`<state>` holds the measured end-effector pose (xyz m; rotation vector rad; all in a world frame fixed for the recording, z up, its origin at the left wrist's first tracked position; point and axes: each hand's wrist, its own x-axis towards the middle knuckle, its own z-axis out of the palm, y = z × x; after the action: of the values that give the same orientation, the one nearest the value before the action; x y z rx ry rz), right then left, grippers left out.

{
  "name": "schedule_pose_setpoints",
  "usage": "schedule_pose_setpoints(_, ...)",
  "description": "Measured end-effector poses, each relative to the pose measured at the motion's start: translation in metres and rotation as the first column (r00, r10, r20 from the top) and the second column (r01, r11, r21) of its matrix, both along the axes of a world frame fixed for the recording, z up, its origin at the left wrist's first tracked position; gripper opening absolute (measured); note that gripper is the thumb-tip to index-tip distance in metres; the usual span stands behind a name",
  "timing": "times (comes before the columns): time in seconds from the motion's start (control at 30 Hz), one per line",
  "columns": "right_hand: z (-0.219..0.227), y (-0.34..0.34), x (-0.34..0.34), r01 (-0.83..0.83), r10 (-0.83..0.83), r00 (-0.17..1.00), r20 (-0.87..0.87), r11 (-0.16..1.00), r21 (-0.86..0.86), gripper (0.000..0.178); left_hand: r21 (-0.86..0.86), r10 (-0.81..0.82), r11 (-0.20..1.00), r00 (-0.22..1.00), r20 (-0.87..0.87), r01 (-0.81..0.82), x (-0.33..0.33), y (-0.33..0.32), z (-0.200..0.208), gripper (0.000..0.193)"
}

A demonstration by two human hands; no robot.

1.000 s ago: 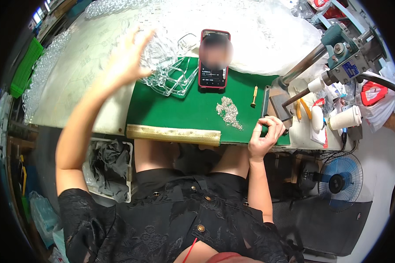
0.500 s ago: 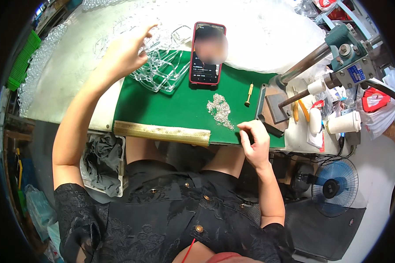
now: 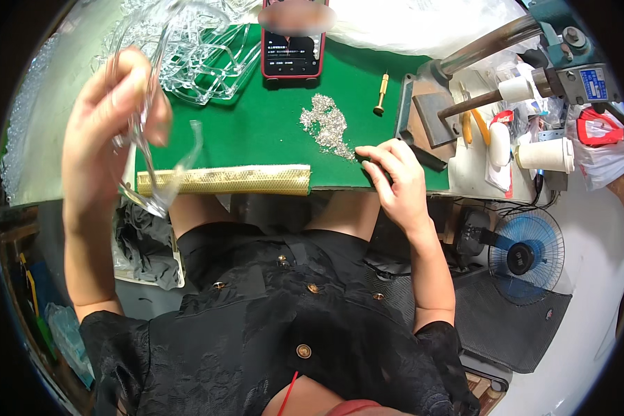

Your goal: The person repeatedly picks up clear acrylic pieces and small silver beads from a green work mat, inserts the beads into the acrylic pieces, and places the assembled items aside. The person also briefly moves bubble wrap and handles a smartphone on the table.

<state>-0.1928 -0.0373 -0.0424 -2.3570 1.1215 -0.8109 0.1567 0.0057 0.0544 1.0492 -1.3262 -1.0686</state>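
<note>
My left hand (image 3: 102, 114), blurred by motion, is raised over the left side of the bench, its fingers closed round a clear plastic eyeglass frame (image 3: 158, 202). Parts of that frame stick out above and below the fist. Behind it lies a heap of similar clear eyeglass frames (image 3: 215, 76). My right hand (image 3: 397, 177) rests at the mat's front edge, thumb and index finger apart. Its index fingertip is at the lower end of a pile of tiny silvery metal parts (image 3: 326, 125), too small to name singly.
On the green mat (image 3: 256, 132) stand a phone (image 3: 291, 59) in a red case and a small brass-handled screwdriver (image 3: 381, 93). A gold perforated strip (image 3: 225, 180) lines the front edge. A bench press (image 3: 489, 104), orange-handled pliers (image 3: 480, 127) and a white cup (image 3: 546, 155) stand at right.
My left hand has come from the heap toward me, now with a clear eyeglass frame in it. My right hand stays by the metal parts. The whole view has shifted.
</note>
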Motion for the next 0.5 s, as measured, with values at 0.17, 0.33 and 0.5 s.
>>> schedule_pose_setpoints(0.17,0.002,0.004,0.0,-0.072,0.061,0.994,-0.09,0.99,-0.125,0.027,-0.04,-0.136,0.99,0.817,-0.56,0.137,-0.064,0.038,-0.02,0.045)
schedule_pose_setpoints(0.33,0.0,0.001,0.005,0.079,-0.08,0.996,0.035,0.996,0.041,0.012,-0.231,-0.271,0.954,0.875,-0.402,0.19,-0.07,0.026,-0.039,0.045)
schedule_pose_setpoints(0.5,0.0,0.003,0.015,0.12,-0.122,0.992,0.014,0.988,0.102,0.015,-0.074,-0.167,0.986,0.823,-0.543,0.152,-0.081,0.036,-0.045,0.054)
